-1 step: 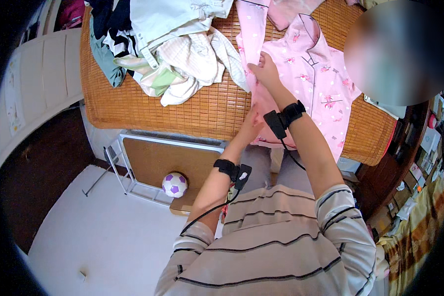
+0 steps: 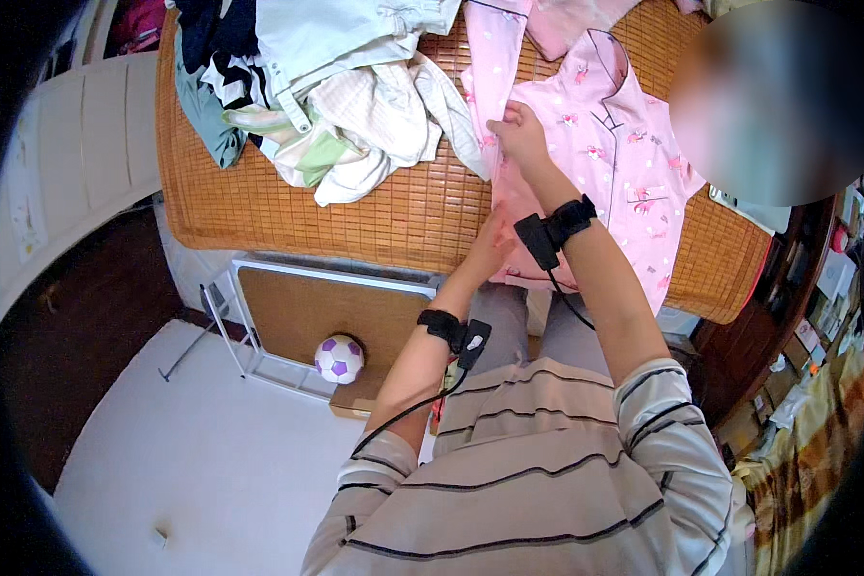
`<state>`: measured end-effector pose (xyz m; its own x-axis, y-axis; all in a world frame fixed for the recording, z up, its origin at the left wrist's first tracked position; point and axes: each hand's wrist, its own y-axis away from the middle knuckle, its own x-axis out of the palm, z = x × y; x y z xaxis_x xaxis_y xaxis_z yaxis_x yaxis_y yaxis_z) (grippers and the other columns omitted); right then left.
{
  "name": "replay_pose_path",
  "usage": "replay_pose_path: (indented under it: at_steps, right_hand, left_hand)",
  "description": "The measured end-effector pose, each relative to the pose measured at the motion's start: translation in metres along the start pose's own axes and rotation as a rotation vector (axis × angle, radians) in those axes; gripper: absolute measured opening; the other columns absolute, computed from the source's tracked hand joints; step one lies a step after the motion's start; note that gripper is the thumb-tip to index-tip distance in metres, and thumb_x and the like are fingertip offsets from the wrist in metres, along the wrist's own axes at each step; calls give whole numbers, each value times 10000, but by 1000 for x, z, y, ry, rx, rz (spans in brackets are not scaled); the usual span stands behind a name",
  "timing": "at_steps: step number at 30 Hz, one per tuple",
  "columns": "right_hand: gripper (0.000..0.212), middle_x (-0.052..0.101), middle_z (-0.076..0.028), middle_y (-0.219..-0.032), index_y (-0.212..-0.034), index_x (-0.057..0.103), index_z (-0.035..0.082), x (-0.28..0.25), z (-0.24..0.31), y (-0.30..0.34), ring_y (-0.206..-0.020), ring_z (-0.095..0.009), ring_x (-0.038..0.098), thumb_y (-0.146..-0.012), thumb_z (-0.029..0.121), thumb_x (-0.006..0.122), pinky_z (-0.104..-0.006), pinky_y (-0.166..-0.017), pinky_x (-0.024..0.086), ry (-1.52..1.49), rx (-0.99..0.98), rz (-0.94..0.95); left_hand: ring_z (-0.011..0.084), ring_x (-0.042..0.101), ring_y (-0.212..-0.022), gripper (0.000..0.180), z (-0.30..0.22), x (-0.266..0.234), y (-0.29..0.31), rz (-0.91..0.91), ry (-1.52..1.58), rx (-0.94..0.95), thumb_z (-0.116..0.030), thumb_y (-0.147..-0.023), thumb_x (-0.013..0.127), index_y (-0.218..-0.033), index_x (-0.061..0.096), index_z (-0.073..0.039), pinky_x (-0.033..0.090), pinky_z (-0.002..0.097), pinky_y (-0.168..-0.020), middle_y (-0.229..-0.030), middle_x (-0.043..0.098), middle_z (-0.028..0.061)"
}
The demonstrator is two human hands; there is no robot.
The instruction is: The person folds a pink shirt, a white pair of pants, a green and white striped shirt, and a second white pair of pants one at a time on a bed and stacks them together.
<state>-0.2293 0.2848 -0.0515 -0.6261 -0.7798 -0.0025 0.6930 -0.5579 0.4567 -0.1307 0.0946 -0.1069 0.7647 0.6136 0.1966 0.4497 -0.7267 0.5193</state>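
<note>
A pink pajama top [image 2: 610, 182] with dark piping, a collar and a small printed pattern lies front up on a bamboo mat. My right hand [image 2: 523, 137] pinches its left side, near where the long sleeve [image 2: 494, 58] runs along the body. Lower down, my left hand [image 2: 492, 240] has its fingers closed at the left edge by the hem, partly hidden by the cloth. Both wrists wear black straps with small boxes and cables.
Left of the top, a heap of clothes [image 2: 370, 115] covers part of the bamboo mat [image 2: 374, 221]. Another pink garment [image 2: 557, 29] lies beyond. Below the mat's edge are a white-framed folding table [image 2: 326, 269] and a purple-and-white ball [image 2: 340, 359]. Shelves with clutter stand at right.
</note>
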Motion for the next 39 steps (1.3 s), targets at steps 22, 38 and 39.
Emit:
replay_pose_path:
  at_steps: [22,38,39]
  right_hand:
    - [223,555,-73,-925,-952,534,-6,-3,46,-13,-897,-153,503,-734,-23,491,-264,-832,377,-649,167,242]
    - [622,415,-139,-1251,-1235,363,-2,-130,59,95,-1164,-294,376,-707,268,549,-434,-984,265,-1032,-70,264]
    - [591,397,-140,-1267,-1238,362,1,-141,61,95,-1179,-296,358,-726,247,528,-438,-993,250,-1017,-124,151]
  left_hand:
    - [362,206,-1234,560,-66,0,-2,42,-539,41,-67,-686,502,-1195,340,103,185,361,-1035,-1274,319,250]
    - [344,422,-1070,333,-43,28,-88,-423,-796,632,-66,-763,480,-1092,493,-19,314,416,-924,-1138,477,164]
    - [349,442,-1042,310,-56,32,-83,-380,-1153,604,-97,-774,479,-1075,512,-26,338,415,-901,-1105,496,166]
